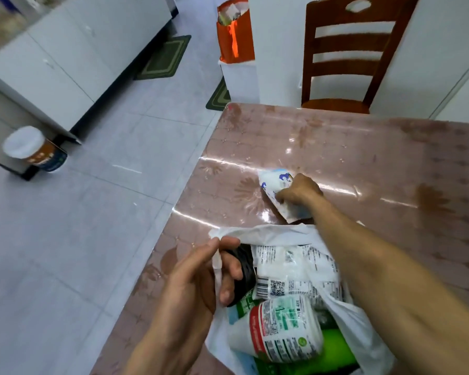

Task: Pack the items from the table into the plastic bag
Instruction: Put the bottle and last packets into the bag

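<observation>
Table [363,158]: pink-brown with a glossy flowered cover; it is the landmark for every place below.
Chair [347,52]: brown wood with a slatted back, standing at the table's far edge.
Plastic bag [363,328]: white, lying open on the table's near part, its mouth facing up.
Orange bag [234,33]: stuffed with papers, on a white stand beyond the table's far left corner.
Printed white packet [295,269]: inside the plastic bag, with a barcode and a square code showing.
White bottle [279,328]: on its side inside the plastic bag at the table's near edge, with a red and green label.
Green item [336,347]: inside the plastic bag under the white bottle; what it is cannot be told.
Left hand [201,277]: over the table's near left edge, thumb and curled fingers pinching the plastic bag's rim and lifting it open.
Right hand [299,192]: over the middle of the table, beyond the plastic bag, fingers curled round the pouch.
Pouch [275,185]: white with blue print, gripped by the right hand at the tabletop just past the plastic bag's mouth.
</observation>
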Motion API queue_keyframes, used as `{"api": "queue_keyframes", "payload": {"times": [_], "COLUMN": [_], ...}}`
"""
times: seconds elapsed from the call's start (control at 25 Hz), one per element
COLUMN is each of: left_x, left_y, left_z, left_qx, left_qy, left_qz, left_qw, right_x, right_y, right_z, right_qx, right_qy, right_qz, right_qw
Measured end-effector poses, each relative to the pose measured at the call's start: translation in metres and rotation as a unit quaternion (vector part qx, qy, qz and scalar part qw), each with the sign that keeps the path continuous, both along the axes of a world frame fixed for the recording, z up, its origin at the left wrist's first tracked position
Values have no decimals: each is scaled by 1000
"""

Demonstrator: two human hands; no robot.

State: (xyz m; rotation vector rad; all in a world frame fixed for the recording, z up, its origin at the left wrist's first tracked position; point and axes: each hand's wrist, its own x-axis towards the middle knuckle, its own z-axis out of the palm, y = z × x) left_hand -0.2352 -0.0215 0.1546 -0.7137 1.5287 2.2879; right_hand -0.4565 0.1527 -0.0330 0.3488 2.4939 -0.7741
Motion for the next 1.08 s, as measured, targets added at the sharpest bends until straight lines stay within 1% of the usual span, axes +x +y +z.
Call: {"api": "queue_keyframes", "payload": {"times": [0.04,0.08,0.12,0.16,0.2,0.24,0.28,0.32,0.36,0.4,0.44,0.48,0.52,0.6,0.64,0.72,0.8,0.84,0.92,0.96,1.0,1.04,1.08], "left_x": [-1,-1,-2,-3,-4,-5,-6,-5,-4,-3,-1,0,0,-4,-6,-5,-2,-1,2,3,3,2,1], "left_y": [0,-1,-2,-3,-5,-6,-8,-6,-5,-2,2,5,8,11,11,8,-2,-9,-26,-32,-37,-40,-41], "left_z": [1,1,1,1,2,3,5,8,10,12,12,12,12,11,10,12,14,14,13,13,14,16,19], "left_qx": [0,-2,-2,6,17,29,37,42,42,40,29,7,-15,-40,-38,-23,-23,-28,-57,-75,-83,-77,-67], "left_qy": [4,12,25,43,63,80,89,89,86,82,80,87,99,105,106,118,128,132,133,129,121,110,99], "left_qz": [3,11,22,36,51,63,70,71,65,55,41,24,11,14,16,-9,-48,-63,-94,-111,-127,-137,-147], "left_qw": [1000,1000,999,998,997,994,993,993,993,994,996,996,995,994,994,993,990,989,985,983,981,981,982], "right_x": [2,7,16,28,44,64,87,111,133,150,165,178,187,205,214,235,253,262,280,287,294,298,297], "right_y": [3,6,11,17,24,32,39,45,47,48,48,45,44,46,47,49,52,55,62,65,64,62,60], "right_z": [14,33,57,82,106,126,142,152,155,153,148,147,148,157,158,159,157,157,163,166,169,170,177], "right_qx": [-82,-158,-239,-329,-419,-477,-490,-448,-351,-204,-67,25,62,62,60,91,171,204,219,200,147,46,-101], "right_qy": [20,58,96,118,117,103,87,79,84,100,121,140,155,161,158,127,119,121,130,137,151,171,171], "right_qz": [-60,-99,-123,-128,-112,-75,-25,38,124,219,293,336,350,354,347,295,235,188,39,-37,-102,-170,-245], "right_qw": [995,981,958,928,893,869,867,890,924,949,946,931,922,919,922,943,950,953,966,969,972,969,949]}}
